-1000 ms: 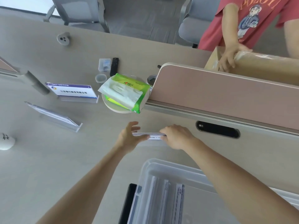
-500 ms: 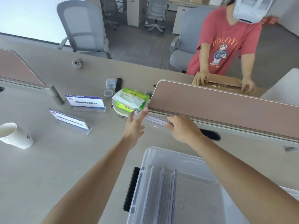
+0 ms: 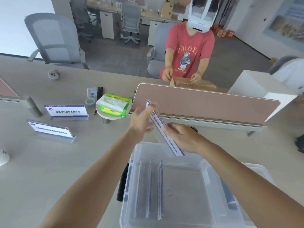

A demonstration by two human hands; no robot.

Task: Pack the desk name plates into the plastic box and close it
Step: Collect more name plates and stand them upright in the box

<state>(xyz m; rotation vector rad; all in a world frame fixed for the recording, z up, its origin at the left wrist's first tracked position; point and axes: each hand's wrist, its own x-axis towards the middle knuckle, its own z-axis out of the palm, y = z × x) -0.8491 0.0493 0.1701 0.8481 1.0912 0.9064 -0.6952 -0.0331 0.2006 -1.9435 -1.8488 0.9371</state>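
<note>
Fingers of both hands grasp the name plate; you tip it edge-down beside those standing in the plastic box.

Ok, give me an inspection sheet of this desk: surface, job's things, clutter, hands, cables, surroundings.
Surface: pale desk with a pink divider panel.
Job's things: held name plate tilted above the open plastic box; three packed plates stand on edge inside; two name plates on the desk remain at left.
Clutter: tissue pack, black remote, white cup at the left edge.
Hands: left hand and right hand both grip the held plate.
Cables: nothing seen.
Surroundings: person in red shirt handling a cardboard box; office chair.
</note>
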